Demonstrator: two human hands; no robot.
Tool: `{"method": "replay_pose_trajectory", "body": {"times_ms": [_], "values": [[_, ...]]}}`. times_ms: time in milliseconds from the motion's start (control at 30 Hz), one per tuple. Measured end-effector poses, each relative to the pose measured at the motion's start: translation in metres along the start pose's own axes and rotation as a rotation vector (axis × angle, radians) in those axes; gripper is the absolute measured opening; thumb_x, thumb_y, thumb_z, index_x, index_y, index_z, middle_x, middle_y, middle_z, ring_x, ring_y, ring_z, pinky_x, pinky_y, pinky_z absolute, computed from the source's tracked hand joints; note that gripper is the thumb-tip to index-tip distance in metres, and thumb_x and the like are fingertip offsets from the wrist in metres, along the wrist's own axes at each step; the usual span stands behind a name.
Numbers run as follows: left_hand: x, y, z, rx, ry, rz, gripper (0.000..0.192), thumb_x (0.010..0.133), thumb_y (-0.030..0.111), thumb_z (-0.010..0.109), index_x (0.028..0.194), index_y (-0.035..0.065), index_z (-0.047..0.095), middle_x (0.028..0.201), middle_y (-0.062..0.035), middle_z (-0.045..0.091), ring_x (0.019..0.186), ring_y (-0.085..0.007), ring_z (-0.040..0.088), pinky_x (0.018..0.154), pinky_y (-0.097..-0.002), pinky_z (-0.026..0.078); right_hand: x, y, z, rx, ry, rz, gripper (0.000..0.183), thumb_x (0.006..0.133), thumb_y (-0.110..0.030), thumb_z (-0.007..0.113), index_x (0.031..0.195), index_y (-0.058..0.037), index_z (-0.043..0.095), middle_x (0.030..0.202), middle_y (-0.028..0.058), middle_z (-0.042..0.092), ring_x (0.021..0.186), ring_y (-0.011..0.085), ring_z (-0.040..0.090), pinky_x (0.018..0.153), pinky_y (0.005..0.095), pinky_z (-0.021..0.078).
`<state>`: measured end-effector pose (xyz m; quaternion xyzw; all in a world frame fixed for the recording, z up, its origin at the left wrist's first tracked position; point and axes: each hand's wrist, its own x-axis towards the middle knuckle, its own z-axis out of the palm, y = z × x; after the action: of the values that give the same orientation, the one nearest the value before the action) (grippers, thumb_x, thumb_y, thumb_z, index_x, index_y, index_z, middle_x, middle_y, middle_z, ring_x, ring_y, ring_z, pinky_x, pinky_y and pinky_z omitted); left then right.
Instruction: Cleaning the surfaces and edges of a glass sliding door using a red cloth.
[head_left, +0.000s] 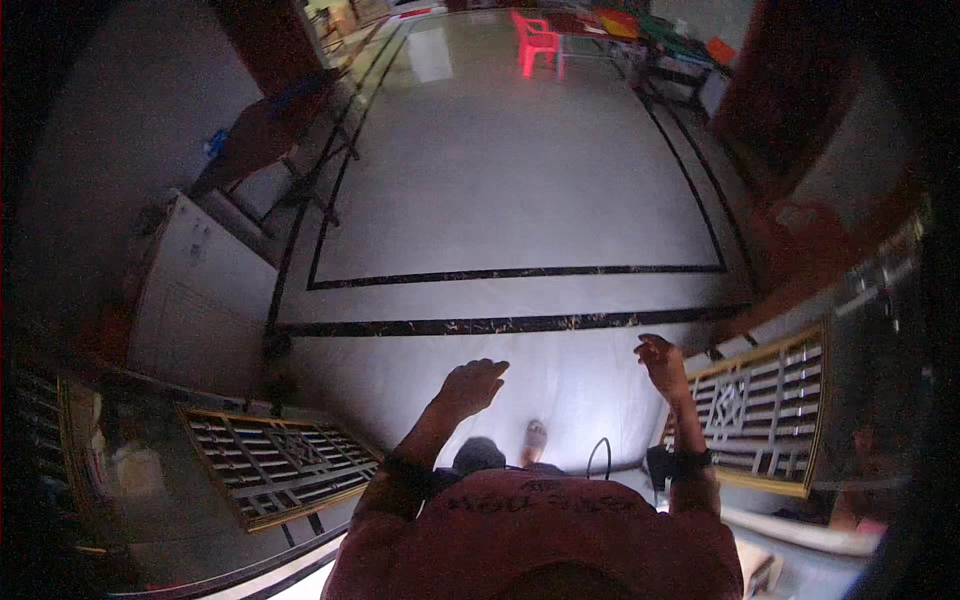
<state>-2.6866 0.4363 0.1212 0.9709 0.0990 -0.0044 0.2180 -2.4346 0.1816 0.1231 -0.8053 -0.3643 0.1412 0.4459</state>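
Note:
My left hand (471, 388) is held out in front of me above the pale floor (517, 187), holding nothing, its fingers loosely bent and the thumb apart. To the right, my right hand (661, 361) is also empty, with bent, spread fingers. It is nearest to a yellow-framed metal grille (757, 409), from which it looks apart. Dark bands circle both forearms. Between and below the hands, one foot in a sandal (535, 436) shows on the floor. A thin black loop (600, 454), perhaps a cable, rises near my right side.
Another grille (285, 465) is at the lower left. A white panel (202, 292) and a dark table (259, 142) line the left side. Dark stripes (517, 322) cross the floor. Far ahead, a red plastic chair (534, 45) stands by a cluttered table (592, 34).

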Motion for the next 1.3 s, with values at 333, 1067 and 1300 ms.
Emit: {"method": "replay_pose_trajectory", "body": {"times_ms": [333, 1067, 1300], "values": [[0.034, -0.179, 0.003, -0.343, -0.242, -0.483, 0.045, 0.074, 0.038, 0.059, 0.108, 0.0092, 0.054, 0.105, -0.0117, 0.057, 0.097, -0.0281, 0.052, 0.084, -0.0405, 0.043, 0.165, 0.000, 0.019, -0.072, -0.400, -0.028, 0.033, 0.083, -0.021, 0.052, 0.110, -0.0034, 0.052, 0.095, 0.0134, 0.060, 0.080, 0.0202, 0.058, 0.070, 0.0311, 0.0464], [0.478, -0.292, -0.107, 0.038, -0.294, 0.157, 0.038, 0.079, 0.029, 0.051, 0.112, 0.0112, 0.050, 0.100, -0.0114, 0.058, 0.095, -0.0287, 0.053, 0.078, -0.0393, 0.045, 0.506, 0.093, -0.001, -0.084, 0.020, 0.174, 0.028, 0.081, -0.012, 0.055, 0.105, 0.0022, 0.053, 0.082, 0.0087, 0.062, 0.072, 0.0129, 0.056, 0.064, 0.0252, 0.0456], [0.514, -0.359, -0.167, 0.066, -0.311, -0.310, 0.035, 0.078, 0.026, 0.053, 0.109, 0.0101, 0.051, 0.097, -0.0132, 0.058, 0.093, -0.0307, 0.054, 0.077, -0.0423, 0.045, 0.670, 0.052, -0.007, -0.105, -0.091, 0.098, 0.026, 0.080, -0.013, 0.053, 0.102, 0.0000, 0.055, 0.094, 0.0167, 0.061, 0.071, 0.0202, 0.059, 0.066, 0.0299, 0.0475]]}}
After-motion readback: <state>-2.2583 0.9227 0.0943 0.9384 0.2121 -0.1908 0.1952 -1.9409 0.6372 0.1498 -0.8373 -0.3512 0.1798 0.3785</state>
